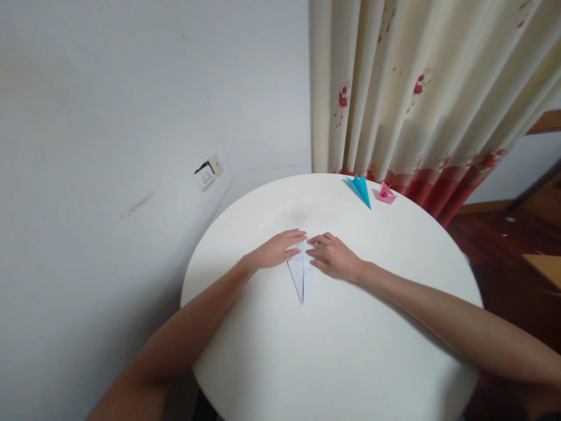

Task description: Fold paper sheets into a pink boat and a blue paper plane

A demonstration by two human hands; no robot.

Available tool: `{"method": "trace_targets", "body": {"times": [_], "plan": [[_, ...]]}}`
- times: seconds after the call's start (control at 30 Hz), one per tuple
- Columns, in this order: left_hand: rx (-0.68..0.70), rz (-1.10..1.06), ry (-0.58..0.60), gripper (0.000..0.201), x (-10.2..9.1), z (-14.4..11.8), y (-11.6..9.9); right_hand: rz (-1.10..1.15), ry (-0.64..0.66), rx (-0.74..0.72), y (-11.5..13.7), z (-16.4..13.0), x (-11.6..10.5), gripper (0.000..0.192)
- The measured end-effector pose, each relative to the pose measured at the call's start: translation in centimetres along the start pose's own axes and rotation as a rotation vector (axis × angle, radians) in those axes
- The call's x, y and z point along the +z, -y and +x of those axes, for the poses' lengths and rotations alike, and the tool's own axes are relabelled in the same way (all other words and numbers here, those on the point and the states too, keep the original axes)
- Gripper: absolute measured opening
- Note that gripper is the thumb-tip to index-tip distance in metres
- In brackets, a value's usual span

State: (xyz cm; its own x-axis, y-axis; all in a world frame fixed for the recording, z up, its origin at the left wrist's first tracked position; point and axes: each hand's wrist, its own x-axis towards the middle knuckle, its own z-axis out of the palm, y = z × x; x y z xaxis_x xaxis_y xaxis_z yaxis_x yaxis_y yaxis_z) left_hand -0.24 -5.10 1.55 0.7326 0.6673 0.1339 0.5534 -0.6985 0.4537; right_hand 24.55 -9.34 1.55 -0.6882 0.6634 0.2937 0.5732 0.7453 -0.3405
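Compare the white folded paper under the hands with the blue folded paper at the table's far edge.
The white paper is pinned flat by the left hand and right hand; the blue paper lies untouched beside a pink piece. White's point faces the person; blue's slants right. Both are narrow, pointed folds.

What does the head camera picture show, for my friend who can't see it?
Two bare hands, left hand and right hand, press flat on a pointed white folded paper on a round white table. A blue paper shape and a pink paper shape sit at the far edge by a curtain.
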Motion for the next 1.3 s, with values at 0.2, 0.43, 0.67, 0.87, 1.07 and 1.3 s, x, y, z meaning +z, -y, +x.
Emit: {"method": "trace_targets", "body": {"times": [0.2, 0.43, 0.67, 0.87, 1.07, 1.3], "plan": [[-0.04, 0.087, 0.139, 0.05, -0.1, -0.6, 0.1, 0.045, -0.013, -0.117, 1.0, -0.1, 0.6, 0.036], [-0.123, 0.088, 0.201, 0.056, -0.4, -0.8, 0.4, 0.02, 0.124, -0.207, 1.0, -0.7, 2.0, 0.049], [-0.234, 0.115, -0.048, 0.051, -0.5, 0.1, 0.7, 0.013, 0.27, -0.148, 1.0, -1.2, 1.3, 0.057], [-0.038, -0.013, -0.077, 0.047, -0.1, 0.6, -0.8, 0.004, 0.313, -0.105, 1.4, -1.0, 1.3, 0.071], [-0.006, -0.12, 0.181, 0.05, 0.0, 0.0, -0.6, 0.003, 0.313, -0.12, 2.3, -1.4, 1.2, 0.087], [0.029, 0.011, 0.206, 0.052, 0.1, 0.1, 0.1, 0.075, 0.342, -0.201, 4.5, -2.5, 1.5, 0.1]]}}
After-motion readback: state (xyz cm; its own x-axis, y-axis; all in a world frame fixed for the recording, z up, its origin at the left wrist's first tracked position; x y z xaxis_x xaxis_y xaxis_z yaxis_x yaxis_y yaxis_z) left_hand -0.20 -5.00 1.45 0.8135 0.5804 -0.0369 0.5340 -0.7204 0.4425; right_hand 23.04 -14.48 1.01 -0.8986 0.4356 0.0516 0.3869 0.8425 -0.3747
